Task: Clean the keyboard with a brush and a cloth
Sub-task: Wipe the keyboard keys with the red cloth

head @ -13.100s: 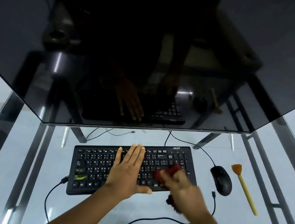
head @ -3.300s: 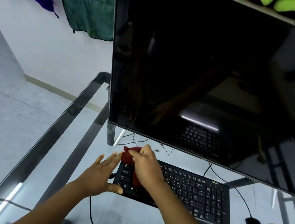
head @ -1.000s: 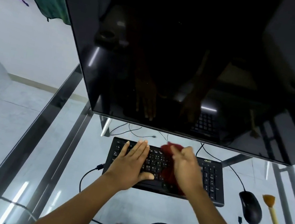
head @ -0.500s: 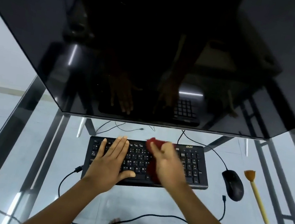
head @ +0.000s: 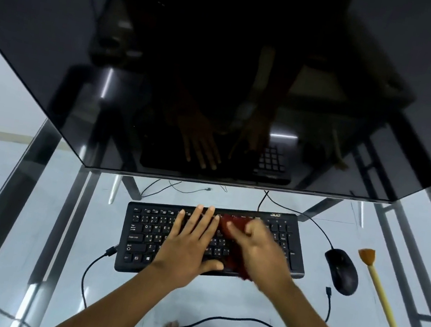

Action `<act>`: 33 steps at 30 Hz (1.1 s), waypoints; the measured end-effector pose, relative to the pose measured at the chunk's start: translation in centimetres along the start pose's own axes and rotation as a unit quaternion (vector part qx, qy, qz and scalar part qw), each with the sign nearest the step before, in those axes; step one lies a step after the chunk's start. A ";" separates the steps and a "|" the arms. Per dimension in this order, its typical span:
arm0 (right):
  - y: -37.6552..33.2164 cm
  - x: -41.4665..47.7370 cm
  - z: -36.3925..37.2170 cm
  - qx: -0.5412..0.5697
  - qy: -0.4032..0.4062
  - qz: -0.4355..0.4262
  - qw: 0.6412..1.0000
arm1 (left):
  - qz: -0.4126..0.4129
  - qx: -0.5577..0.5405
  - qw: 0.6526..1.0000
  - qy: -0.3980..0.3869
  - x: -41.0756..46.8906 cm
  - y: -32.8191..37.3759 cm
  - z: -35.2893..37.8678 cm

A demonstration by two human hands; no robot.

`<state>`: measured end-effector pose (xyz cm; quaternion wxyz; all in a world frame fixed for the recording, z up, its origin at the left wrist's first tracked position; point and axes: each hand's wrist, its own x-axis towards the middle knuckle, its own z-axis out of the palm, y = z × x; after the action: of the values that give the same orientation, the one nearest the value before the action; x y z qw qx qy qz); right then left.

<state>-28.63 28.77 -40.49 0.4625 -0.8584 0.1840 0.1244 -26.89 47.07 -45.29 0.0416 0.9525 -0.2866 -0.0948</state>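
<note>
A black keyboard lies on the glass desk in front of the monitor. My left hand rests flat on its middle keys with the fingers straight and spread. My right hand grips a dark red cloth and presses it onto the keys right of centre; the hand is motion-blurred and hides most of the cloth. A brush with a yellow handle and orange bristles lies on the desk at the far right, untouched.
A large dark monitor overhangs the desk just behind the keyboard. A black mouse sits between keyboard and brush. Cables loop near the front. The glass desk has metal frame bars beneath; my feet show through it.
My right hand with the red cloth has slid slightly rightward over the keys. My left hand stays flat on the keyboard. The camera has tilted a little.
</note>
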 end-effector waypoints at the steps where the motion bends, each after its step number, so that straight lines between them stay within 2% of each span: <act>1: 0.2 0.7 -1.4 0.008 0.048 0.013 0.999 | 0.003 0.002 1.000 0.007 0.0 -0.1 0.1; 4: 0.9 2.5 -4.6 0.192 0.120 0.065 0.972 | 0.008 0.001 1.000 0.005 0.0 -0.3 0.4; 5: 1.2 2.5 -4.5 0.191 0.130 0.070 0.971 | 0.005 0.002 1.000 0.005 0.1 -0.2 0.4; 7: 0.9 1.1 -3.1 0.100 0.104 0.060 0.988 | 0.001 -0.004 1.000 -0.002 0.0 -0.2 0.6; 10: 1.8 -0.4 -1.4 0.032 0.032 0.018 0.999 | 0.010 -0.011 1.000 0.003 0.1 -0.3 0.9; 14: 1.5 0.7 -4.8 0.052 0.098 0.001 0.994 | 0.007 0.007 1.000 0.009 0.2 -0.3 0.9; 17: 0.6 -0.2 -3.9 0.063 0.116 0.005 0.991 | 0.004 0.010 1.000 0.005 0.1 -0.2 0.8; 21: 1.7 -1.6 -1.7 -0.030 -0.010 -0.012 0.999 | 0.010 0.008 1.000 0.012 0.2 -0.3 1.1; 22: 1.7 -1.4 -2.5 -0.019 0.007 -0.003 1.000 | 0.011 0.011 1.000 0.013 0.3 -0.3 1.1; 25: 0.8 -0.2 -6.2 0.088 0.151 0.058 0.983 | 0.012 0.024 1.000 0.007 0.3 -0.4 0.9; 27: 0.5 0.0 -7.1 0.164 0.189 0.083 0.965 | 0.013 0.025 1.000 0.006 0.3 -0.4 0.9; 29: 0.9 -0.8 -5.9 0.142 0.155 0.085 0.974 | 0.015 0.020 1.000 0.012 0.3 -0.5 1.0; 33: 1.8 -4.3 -2.4 0.089 -0.020 0.070 0.993 | 0.020 0.009 1.000 0.014 0.2 -0.6 1.0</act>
<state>-33.13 26.70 -38.85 0.5309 -0.7960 0.2452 0.1564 -26.59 47.46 -46.34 0.0386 0.9481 -0.3061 -0.0774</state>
